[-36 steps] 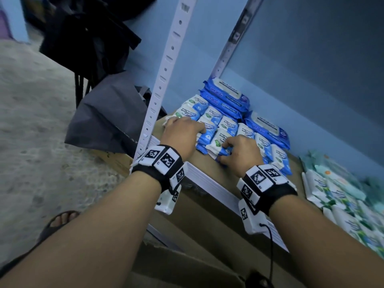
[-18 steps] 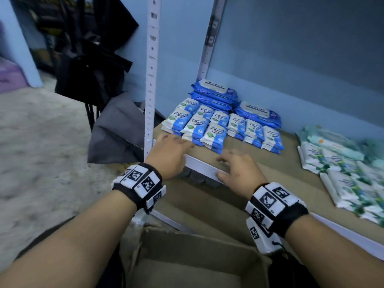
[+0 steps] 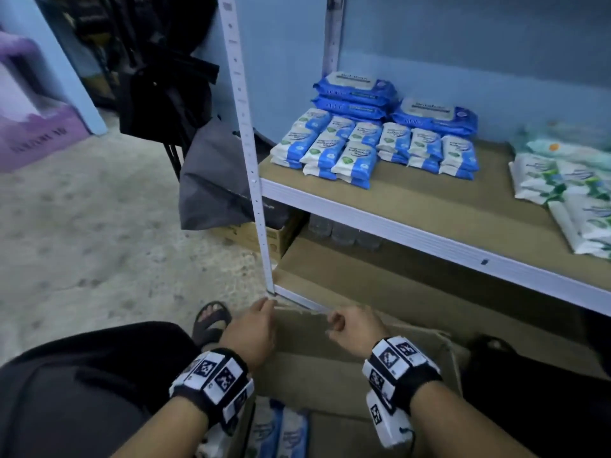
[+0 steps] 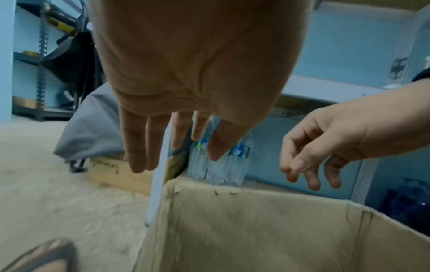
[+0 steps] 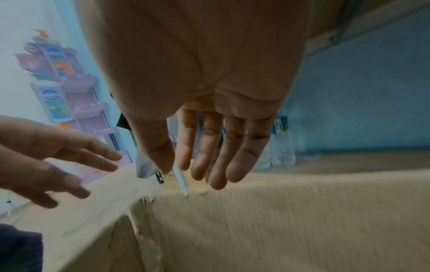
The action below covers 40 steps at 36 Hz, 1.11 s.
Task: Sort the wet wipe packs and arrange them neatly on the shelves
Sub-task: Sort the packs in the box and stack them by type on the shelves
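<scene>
Head view first, nearest things: both hands hang over the open cardboard box (image 3: 330, 365) on the floor, the left hand (image 3: 253, 328) with fingers straight and slack, the right hand (image 3: 355, 327) loosely curled, neither one holding anything. Down inside the box, below the left wrist, a few blue-and-white wipe packs (image 3: 281, 431) still wait, so I'd say the job is only partly done and another pick from the box is what comes now. The box is rough corrugated board, its top edge torn and frayed.

Beyond the box stands the shelf (image 3: 413, 239), a white metal rail round a brown board. On its lower level, behind the box, sit clear plastic water bottles (image 4: 216, 165). On the upper level, above and behind the box, the small blue-and-white packs (image 3: 373, 150) lie in tidy overlapping rows, soft, glossy, pillow-shaped; behind them, flat dark-blue large packs (image 3: 393, 104) are stacked against the blue wall. Further right along the same level, green-and-white packs (image 3: 562, 186) lie in looser order and may want straightening.
</scene>
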Each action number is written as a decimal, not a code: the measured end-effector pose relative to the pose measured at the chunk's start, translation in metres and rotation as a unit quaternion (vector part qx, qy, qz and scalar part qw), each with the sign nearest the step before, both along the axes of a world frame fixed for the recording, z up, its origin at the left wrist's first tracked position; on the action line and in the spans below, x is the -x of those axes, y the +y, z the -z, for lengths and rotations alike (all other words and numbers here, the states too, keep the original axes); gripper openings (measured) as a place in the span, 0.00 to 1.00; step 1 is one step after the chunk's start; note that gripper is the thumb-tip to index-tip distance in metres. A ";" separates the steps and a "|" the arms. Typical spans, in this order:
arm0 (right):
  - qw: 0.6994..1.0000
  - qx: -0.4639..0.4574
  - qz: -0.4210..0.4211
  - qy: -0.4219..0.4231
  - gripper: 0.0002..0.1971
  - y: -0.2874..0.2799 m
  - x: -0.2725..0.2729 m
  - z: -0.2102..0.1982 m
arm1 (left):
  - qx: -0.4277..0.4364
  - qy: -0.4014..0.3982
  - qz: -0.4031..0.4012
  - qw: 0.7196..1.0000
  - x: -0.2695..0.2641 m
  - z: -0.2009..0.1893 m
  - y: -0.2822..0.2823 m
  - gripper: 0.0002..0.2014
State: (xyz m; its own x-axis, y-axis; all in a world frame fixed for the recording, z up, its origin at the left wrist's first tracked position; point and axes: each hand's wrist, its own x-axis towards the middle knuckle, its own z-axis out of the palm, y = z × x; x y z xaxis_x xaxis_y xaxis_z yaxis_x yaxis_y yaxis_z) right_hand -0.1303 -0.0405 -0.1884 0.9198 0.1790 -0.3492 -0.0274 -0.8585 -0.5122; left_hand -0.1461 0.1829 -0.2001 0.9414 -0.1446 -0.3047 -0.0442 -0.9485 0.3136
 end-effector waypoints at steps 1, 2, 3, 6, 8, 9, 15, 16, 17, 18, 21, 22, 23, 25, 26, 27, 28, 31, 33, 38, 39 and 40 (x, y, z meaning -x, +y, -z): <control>1.000 0.000 0.003 0.012 0.03 0.001 0.004 0.011 | -0.001 0.027 -0.018 0.999 0.007 0.006 0.001 0.28; 1.000 0.001 0.005 0.026 0.08 0.002 0.008 0.024 | -0.003 0.050 -0.032 0.998 0.014 0.012 0.002 0.30; 0.999 0.003 0.005 0.041 0.11 0.002 0.012 0.036 | -0.010 0.067 -0.048 0.997 0.021 0.017 0.003 0.31; 0.996 0.013 -0.004 0.085 0.13 0.005 0.025 0.072 | -0.053 0.115 -0.082 0.988 0.040 0.035 0.011 0.35; 0.994 0.017 -0.017 0.106 0.11 0.007 0.036 0.091 | -0.031 0.150 -0.092 0.984 0.049 0.051 0.019 0.36; 0.992 0.014 -0.023 0.120 0.10 0.008 0.042 0.100 | -0.018 0.164 -0.093 0.982 0.054 0.058 0.022 0.36; 0.968 0.020 -0.048 0.245 0.19 0.021 0.061 0.151 | 0.030 0.183 -0.072 0.980 0.064 0.068 0.025 0.32; 0.964 0.023 -0.052 0.259 0.22 0.024 0.062 0.159 | 0.029 0.178 -0.063 0.982 0.063 0.068 0.025 0.32; 0.960 0.025 -0.054 0.273 0.24 0.028 0.064 0.165 | 0.030 0.178 -0.058 0.982 0.062 0.068 0.024 0.33; 0.958 0.022 -0.054 0.282 0.26 0.030 0.067 0.175 | 0.036 0.180 -0.058 0.981 0.061 0.070 0.024 0.34; 0.948 0.037 -0.079 0.305 0.35 0.039 0.069 0.200 | 0.046 0.171 -0.062 0.982 0.060 0.074 0.026 0.35; 0.947 0.041 -0.089 0.306 0.37 0.041 0.069 0.204 | 0.050 0.162 -0.066 0.983 0.061 0.077 0.028 0.35; 0.945 0.040 -0.095 0.310 0.39 0.044 0.067 0.208 | 0.053 0.160 -0.067 0.983 0.061 0.080 0.030 0.36; 0.941 0.023 -0.107 0.320 0.42 0.047 0.062 0.217 | 0.072 0.157 -0.066 0.983 0.063 0.087 0.034 0.38; 0.938 0.014 -0.109 0.328 0.44 0.048 0.059 0.223 | 0.082 0.156 -0.066 0.982 0.063 0.090 0.036 0.39; 0.936 0.010 -0.108 0.336 0.45 0.048 0.056 0.228 | 0.091 0.151 -0.067 0.982 0.063 0.091 0.038 0.39; 0.935 0.006 -0.104 0.340 0.46 0.049 0.053 0.231 | 0.098 0.144 -0.067 0.982 0.062 0.094 0.039 0.38; 0.930 0.004 -0.101 0.354 0.44 0.052 0.050 0.240 | 0.114 0.128 -0.068 0.983 0.060 0.098 0.039 0.36; 0.927 0.014 -0.112 0.358 0.38 0.055 0.052 0.241 | 0.119 0.130 -0.068 0.982 0.059 0.099 0.039 0.35; 0.931 0.011 -0.130 0.340 0.29 0.047 0.063 0.254 | 0.119 0.036 -0.052 0.991 0.048 0.095 0.033 0.29; 0.933 0.009 -0.129 0.337 0.28 0.044 0.063 0.253 | 0.086 -0.003 -0.039 0.996 0.045 0.094 0.030 0.30; 0.933 0.004 -0.126 0.337 0.27 0.041 0.062 0.250 | 0.046 -0.037 -0.027 0.998 0.043 0.092 0.024 0.33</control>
State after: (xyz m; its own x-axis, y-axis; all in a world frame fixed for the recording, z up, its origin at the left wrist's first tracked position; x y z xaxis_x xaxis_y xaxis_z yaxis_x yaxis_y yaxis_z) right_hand -0.1922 0.0008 -0.4387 0.4191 0.3551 -0.8356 -0.1387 -0.8845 -0.4454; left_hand -0.1889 0.2074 -0.2918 0.9678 -0.1170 -0.2227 -0.0194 -0.9174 0.3975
